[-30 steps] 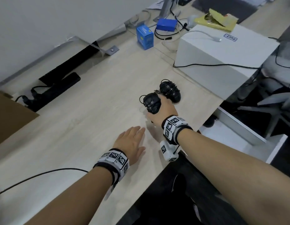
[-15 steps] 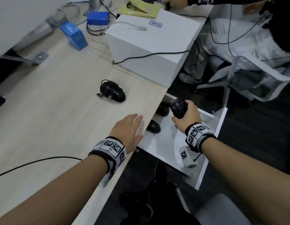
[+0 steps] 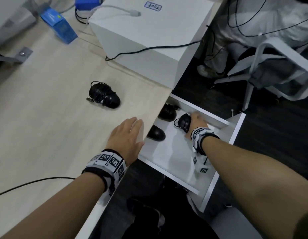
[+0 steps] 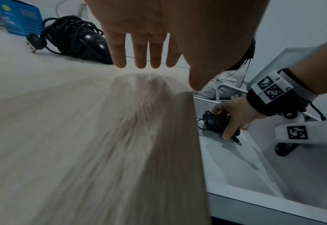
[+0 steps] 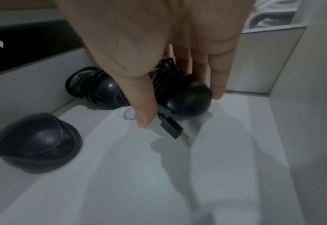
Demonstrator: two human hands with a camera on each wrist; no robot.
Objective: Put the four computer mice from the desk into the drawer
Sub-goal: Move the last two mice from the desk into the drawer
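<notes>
The right hand (image 3: 195,122) was inside the open drawer (image 3: 236,128), thumb and fingers wrapped round a black corded mouse (image 5: 187,100) whose cable was wound about its body. The grip was from above, which I judged suited to lowering it onto the drawer floor; whether it already rested there could not be told. Its USB plug (image 5: 175,130) hung loose below the thumb, close to the floor.

The left hand (image 3: 126,138) lay flat with fingers straight, holding nothing, on the bench (image 3: 46,135) at its drawer-side edge, apparently as a brace.

Drawer contents: two further black mice lay to the left of the right hand, one (image 5: 93,89) just beyond the held mouse against the drawer wall, the other (image 3: 156,132) nearer, below the left fingertips.

One mouse (image 3: 105,96), cable wrapped, lay on the bench ahead of the left hand, well apart from it. In my judgement, three of four were accounted for, one outstanding.
</notes>
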